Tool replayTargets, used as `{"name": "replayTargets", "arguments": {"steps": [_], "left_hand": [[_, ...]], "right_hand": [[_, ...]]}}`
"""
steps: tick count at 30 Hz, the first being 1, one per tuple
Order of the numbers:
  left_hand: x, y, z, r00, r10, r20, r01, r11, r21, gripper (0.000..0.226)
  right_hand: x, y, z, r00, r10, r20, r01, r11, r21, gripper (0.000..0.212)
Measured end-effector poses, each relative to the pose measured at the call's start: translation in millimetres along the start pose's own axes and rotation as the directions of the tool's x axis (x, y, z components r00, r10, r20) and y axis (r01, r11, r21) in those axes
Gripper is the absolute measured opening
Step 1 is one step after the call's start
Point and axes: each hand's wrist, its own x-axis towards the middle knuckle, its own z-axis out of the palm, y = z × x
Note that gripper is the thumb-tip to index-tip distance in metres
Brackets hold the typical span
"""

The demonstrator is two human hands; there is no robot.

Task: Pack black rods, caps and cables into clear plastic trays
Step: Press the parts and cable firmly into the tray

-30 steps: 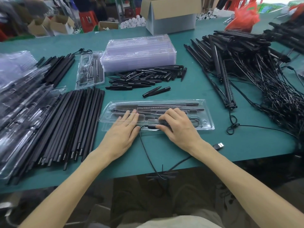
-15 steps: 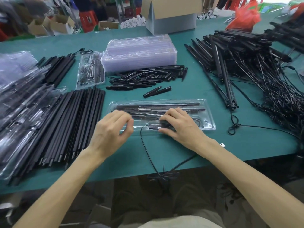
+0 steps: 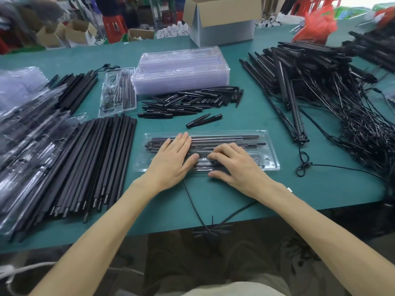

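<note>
Work item: one long clear plastic tray (image 3: 269,146) on the green table (image 3: 256,116), directly in front of the person.

Hands: the left hand (image 3: 171,159) lies flat with straight fingers, pressing on the left half of this tray. The right hand (image 3: 237,165) rests on the tray's near middle with its fingers bent. Whether it grasps something or only pushes it down cannot be told.

Done, as seen: slim black rods (image 3: 226,138) are seated lengthwise in the far channels of the tray. One packed clear tray (image 3: 117,90) lies beyond the tray to the left, and more packed trays (image 3: 25,124) are heaped far left of it.

Outstanding: a thin black cable (image 3: 191,199) runs from the tray's near edge over the table edge, so the cable is judged not fully stowed.

Stock remaining is large:
- a bundle of long black rods (image 3: 96,163) just left of the tray
- a pile of black tapered caps (image 3: 192,99) beyond it
- a stack of empty clear trays (image 3: 181,69) farther beyond
- a heap of cabled black rods (image 3: 320,86) to the right

Judgement: this tray is near completion, but the whole job is far from finished.
</note>
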Motion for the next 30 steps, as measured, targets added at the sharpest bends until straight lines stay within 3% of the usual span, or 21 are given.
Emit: {"name": "replayTargets", "arguments": {"steps": [6,10,14,17,20,23,30], "left_hand": [[-1,-6,0,0.998,0.039,0.055,-0.039,0.999,-0.010,0.096],[-3,-11,-4,0.987,0.134,0.090,-0.140,0.989,0.057,0.104],[-5,-4,-10,0.977,0.211,0.033,-0.213,0.973,0.085,0.088],[-12,4,-10,0.951,0.292,-0.102,-0.263,0.937,0.231,0.071],[-19,13,-8,0.882,0.413,-0.229,-0.308,0.871,0.383,0.052],[-21,21,-8,0.879,0.437,-0.188,-0.330,0.845,0.422,0.032],[-12,28,-24,0.896,0.395,-0.203,-0.291,0.867,0.404,0.030]], "right_hand": [[-2,1,-1,1.000,-0.011,0.029,0.012,0.999,-0.031,0.047],[-2,2,-2,0.999,-0.011,0.047,0.013,0.999,-0.047,0.045],[-1,4,-1,0.998,-0.042,0.041,0.045,0.996,-0.076,0.040],[0,3,2,0.998,-0.061,0.019,0.063,0.993,-0.103,0.034],[2,1,2,0.998,-0.066,0.020,0.068,0.990,-0.122,0.030],[4,-3,1,0.998,-0.068,0.014,0.070,0.984,-0.164,0.026],[19,-12,10,0.998,0.027,-0.052,-0.043,0.936,-0.350,0.016]]}}
